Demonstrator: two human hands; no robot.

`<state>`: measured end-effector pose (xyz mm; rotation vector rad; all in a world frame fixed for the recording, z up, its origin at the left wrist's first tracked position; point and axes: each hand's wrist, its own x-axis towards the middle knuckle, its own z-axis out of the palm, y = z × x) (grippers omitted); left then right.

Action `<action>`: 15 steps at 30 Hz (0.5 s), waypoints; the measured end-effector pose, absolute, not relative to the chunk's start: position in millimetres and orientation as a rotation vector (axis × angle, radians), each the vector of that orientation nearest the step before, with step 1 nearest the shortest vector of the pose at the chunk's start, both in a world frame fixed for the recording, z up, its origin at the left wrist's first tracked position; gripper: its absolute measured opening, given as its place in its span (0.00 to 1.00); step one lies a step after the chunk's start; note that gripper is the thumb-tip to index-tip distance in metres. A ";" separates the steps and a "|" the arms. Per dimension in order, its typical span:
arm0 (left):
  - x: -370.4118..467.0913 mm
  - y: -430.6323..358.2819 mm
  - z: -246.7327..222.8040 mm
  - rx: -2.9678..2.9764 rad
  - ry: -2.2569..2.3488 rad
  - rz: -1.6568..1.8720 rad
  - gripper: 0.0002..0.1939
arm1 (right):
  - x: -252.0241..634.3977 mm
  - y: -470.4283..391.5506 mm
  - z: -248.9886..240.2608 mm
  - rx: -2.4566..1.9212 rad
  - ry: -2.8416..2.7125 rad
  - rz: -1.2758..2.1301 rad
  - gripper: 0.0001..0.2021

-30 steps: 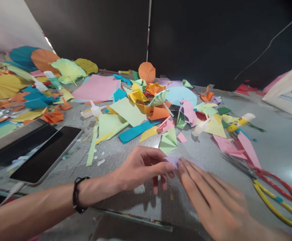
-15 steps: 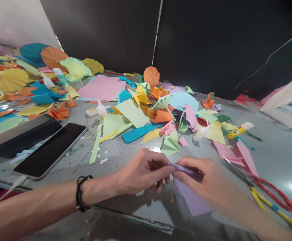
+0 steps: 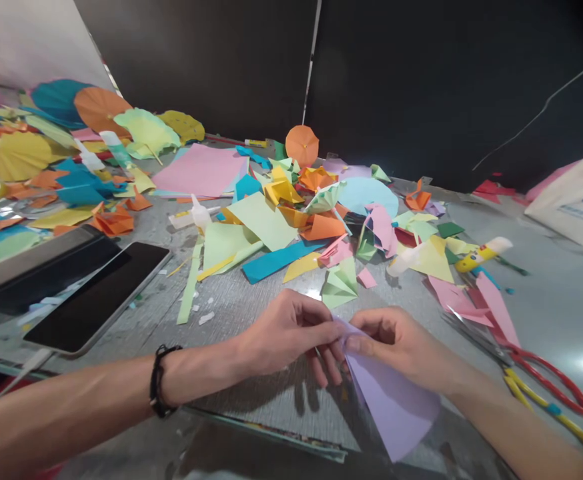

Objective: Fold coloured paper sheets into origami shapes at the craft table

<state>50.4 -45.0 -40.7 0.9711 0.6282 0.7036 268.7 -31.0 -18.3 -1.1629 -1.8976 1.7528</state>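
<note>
A folded piece of purple paper [image 3: 396, 407] fans out toward the table's front edge, its narrow tip between my two hands. My left hand [image 3: 296, 333] pinches that tip between thumb and index finger, the other fingers hanging loosely below. Just to the right, my right hand [image 3: 391, 340] grips the paper near the same tip, thumb on top. A pleated light green paper piece [image 3: 340, 283] lies just beyond my hands.
Scissors [image 3: 516, 367] with red and yellow handles lie right of my right hand. A phone [image 3: 101, 297] with a cable is at the left. Coloured scraps, a glue bottle [image 3: 200, 215] and a glue stick [image 3: 484, 255] cover the table beyond.
The purple paper has swung out and shows a broader face, reaching lower and farther right. My right hand has shifted slightly left, its thumb now over the tip.
</note>
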 end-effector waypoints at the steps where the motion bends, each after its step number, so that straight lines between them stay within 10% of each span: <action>1: 50.4 -44.9 -41.2 0.971 0.630 0.706 0.21 | 269.0 -30.5 -18.5 -1.160 -1.886 1.768 0.18; 15: 49.5 -45.3 -42.1 0.996 0.649 0.711 0.17 | 264.6 -33.7 -14.5 -1.223 -1.850 1.695 0.17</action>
